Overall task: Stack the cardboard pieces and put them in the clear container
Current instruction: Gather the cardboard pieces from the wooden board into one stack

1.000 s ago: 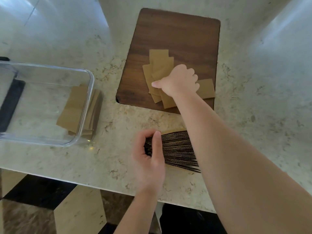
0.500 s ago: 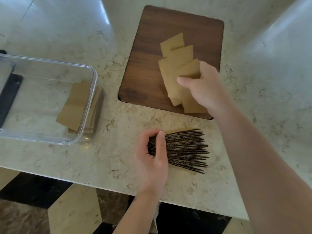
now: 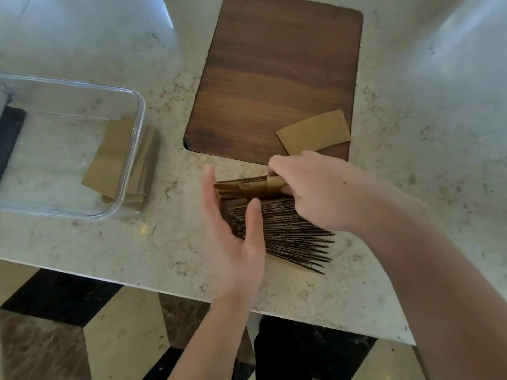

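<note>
A stack of brown cardboard pieces [image 3: 290, 237] stands on edge on the marble counter, fanned out toward the right. My left hand [image 3: 236, 237] braces its left end, fingers spread and thumb across the top edges. My right hand [image 3: 310, 187] is closed on a few cardboard pieces [image 3: 249, 186], pressing them against the far side of the stack. A single cardboard piece [image 3: 314, 132] lies on the wooden board [image 3: 274, 72]. The clear container [image 3: 137, 111] sits at the left with some cardboard pieces [image 3: 109, 157] lying inside by its right wall.
The counter's front edge [image 3: 170, 283] runs just below the stack, with a black and beige patterned floor beneath. A dark flat object [image 3: 11, 133] shows through the container's left side.
My right hand carried the handful of pieces from the wooden board down to the stack. One piece stayed on the board. My left hand opened its fingers against the stack's end.
</note>
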{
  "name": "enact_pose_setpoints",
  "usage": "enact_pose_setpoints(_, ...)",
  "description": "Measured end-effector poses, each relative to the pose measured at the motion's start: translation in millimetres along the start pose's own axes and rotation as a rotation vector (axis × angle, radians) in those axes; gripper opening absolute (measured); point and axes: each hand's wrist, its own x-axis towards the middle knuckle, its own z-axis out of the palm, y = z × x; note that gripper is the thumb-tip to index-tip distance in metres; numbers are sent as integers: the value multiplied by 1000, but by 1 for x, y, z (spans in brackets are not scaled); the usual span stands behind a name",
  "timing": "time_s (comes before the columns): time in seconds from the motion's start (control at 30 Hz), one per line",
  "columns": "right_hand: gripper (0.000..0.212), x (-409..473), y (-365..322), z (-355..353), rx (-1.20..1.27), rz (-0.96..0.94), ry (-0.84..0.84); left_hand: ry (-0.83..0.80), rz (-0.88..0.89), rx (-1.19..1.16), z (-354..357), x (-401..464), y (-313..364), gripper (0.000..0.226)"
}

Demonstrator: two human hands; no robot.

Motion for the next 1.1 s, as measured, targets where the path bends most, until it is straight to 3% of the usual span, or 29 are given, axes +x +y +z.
enact_pose_setpoints(0.13,20,0,-2,9,62,-14,25,-18,50,113,-4,3,0,51)
enact_pose_setpoints(0.23,30,-8,5,11,444,20,128,-30,53,114,6,2,2,33)
enact_pose_setpoints(0.4,42,-22,14,25,1097,-31,541,16,37,79,13,4,9,11)
enact_pose_setpoints(0.5,40,-39,40,41,1105,141,797,47,29,63,13,5,9,13)
enact_pose_setpoints(0.57,40,-50,48,59,1234,245,715,53,31,61,13,5,10,17)
enact_pose_setpoints(0.67,58,-62,26,95,1268,179,549,82,52,51,14,5,9,19)
enact_pose_setpoints(0.77,70,-64,1,114,1317,128,693,103,36,60,20,3,10,19)
enact_pose_setpoints(0.87,66,-62,-5,115,1311,123,833,50,-10,-51,21,-1,9,20)
enact_pose_setpoints(1.1,40,-53,6,111,1041,244,963,-100,-90,-185,17,1,14,19)
